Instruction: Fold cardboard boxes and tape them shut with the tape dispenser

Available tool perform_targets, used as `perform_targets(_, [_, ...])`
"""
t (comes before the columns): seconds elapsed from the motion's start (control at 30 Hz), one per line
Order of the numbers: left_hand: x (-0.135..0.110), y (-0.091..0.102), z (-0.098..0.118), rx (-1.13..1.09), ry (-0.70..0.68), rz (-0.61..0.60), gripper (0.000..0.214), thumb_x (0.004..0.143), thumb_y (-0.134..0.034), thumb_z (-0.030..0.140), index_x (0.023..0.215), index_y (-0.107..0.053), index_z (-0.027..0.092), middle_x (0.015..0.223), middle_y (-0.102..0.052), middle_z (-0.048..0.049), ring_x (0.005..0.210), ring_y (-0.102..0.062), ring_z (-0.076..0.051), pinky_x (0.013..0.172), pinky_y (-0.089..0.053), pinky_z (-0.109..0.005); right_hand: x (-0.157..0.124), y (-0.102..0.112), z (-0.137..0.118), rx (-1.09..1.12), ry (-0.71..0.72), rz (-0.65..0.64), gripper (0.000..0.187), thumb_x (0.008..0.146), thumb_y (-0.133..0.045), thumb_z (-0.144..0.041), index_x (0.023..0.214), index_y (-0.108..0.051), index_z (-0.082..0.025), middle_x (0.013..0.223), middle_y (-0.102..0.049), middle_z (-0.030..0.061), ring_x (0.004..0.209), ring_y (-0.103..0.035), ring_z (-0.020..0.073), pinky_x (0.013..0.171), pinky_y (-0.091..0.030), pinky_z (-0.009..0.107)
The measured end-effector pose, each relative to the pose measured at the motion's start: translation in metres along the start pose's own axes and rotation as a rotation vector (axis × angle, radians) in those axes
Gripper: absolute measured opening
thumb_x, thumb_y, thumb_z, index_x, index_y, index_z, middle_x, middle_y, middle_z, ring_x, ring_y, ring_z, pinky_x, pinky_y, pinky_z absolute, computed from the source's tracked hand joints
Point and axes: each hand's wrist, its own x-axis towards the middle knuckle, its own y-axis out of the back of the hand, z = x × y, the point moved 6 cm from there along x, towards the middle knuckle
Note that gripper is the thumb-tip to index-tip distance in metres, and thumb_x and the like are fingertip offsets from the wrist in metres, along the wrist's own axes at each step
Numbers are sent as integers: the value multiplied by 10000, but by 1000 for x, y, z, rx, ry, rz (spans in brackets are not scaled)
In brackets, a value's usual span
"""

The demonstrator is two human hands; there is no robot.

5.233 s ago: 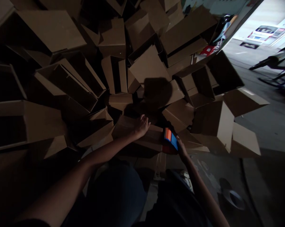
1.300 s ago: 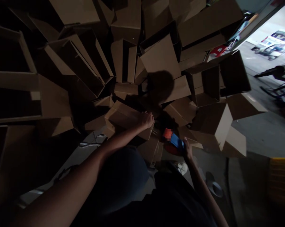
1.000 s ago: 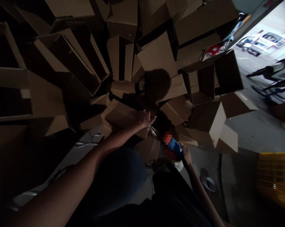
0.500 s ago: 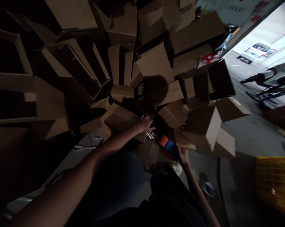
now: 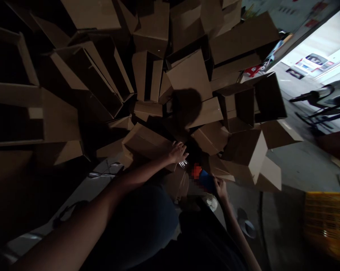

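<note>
My left hand (image 5: 178, 152) lies on the right end of a brown cardboard box (image 5: 147, 140), its fingers spread. Just below those fingers, a shiny strip of clear tape (image 5: 183, 164) catches the light at the box's end. Gripped in my right hand (image 5: 221, 189) is a blue and orange tape dispenser (image 5: 206, 180), held a little apart from the box, to its right. Its lower part is dark and blurred. Another piece of cardboard (image 5: 177, 184) sits beneath the box, near my knee.
Many open cardboard boxes (image 5: 189, 73) are heaped ahead and to the left. A box with raised flaps (image 5: 244, 154) stands at the right. On the floor are a tape roll (image 5: 248, 228) and a yellow plastic crate (image 5: 328, 222). A parked vehicle (image 5: 328, 96) stands near the doorway.
My left hand has shifted slightly right and down at the box's end. The tape dispenser has moved slightly right and down in my right hand. The whole view has shifted a little.
</note>
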Motion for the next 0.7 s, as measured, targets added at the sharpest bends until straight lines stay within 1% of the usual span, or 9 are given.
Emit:
perform_targets(0.07, [-2,2,1,9,-1,-6,328,1004,-504,353,1174,-644,110,1315,-660,-145,1341,-500,-261,1146,-318,-434,1,0,-2,-23,-4,-5,757,716,-301,-970,485,-246,-251,481,-265,-11,500,-250,99,488,-237,276])
perform_targets(0.23, [-4,3,3,10,-6,-8,317,1009,-502,333,1179,-637,101,1338,-649,-151,1352,-488,-264,1140,-321,-436,1,-3,-5,-69,6,-25,792,729,-253,-975,480,-305,-225,505,-333,18,507,-323,109,498,-264,264])
perform_targets(0.4, [-4,4,3,12,-40,4,272,1031,-403,225,1125,-634,116,1251,-681,-132,1276,-538,-249,1080,-365,-421,2,-9,-5,-113,8,-57,794,763,-208,-952,482,-312,-217,506,-331,25,512,-337,115,510,-269,267])
perform_targets(0.47, [-4,3,3,15,-50,9,273,1028,-387,206,1112,-632,121,1228,-686,-133,1258,-546,-252,1062,-374,-423,2,-12,-5,-127,2,-74,780,778,-209,-936,488,-300,-218,503,-327,23,511,-338,116,515,-271,270])
perform_targets(0.6, [-1,-1,1,18,-38,21,272,1020,-393,201,1121,-632,119,1240,-680,-145,1251,-549,-261,1067,-373,-432,3,-17,-7,-160,-39,-111,772,773,-211,-939,502,-304,-223,497,-336,24,500,-346,119,482,-256,269])
perform_targets(0.7, [-1,0,1,20,-34,20,252,1000,-424,182,1123,-635,121,1247,-681,-139,1242,-558,-260,1070,-377,-427,6,-21,-10,-175,-26,-116,779,781,-210,-935,484,-316,-223,487,-345,26,482,-356,115,464,-270,263])
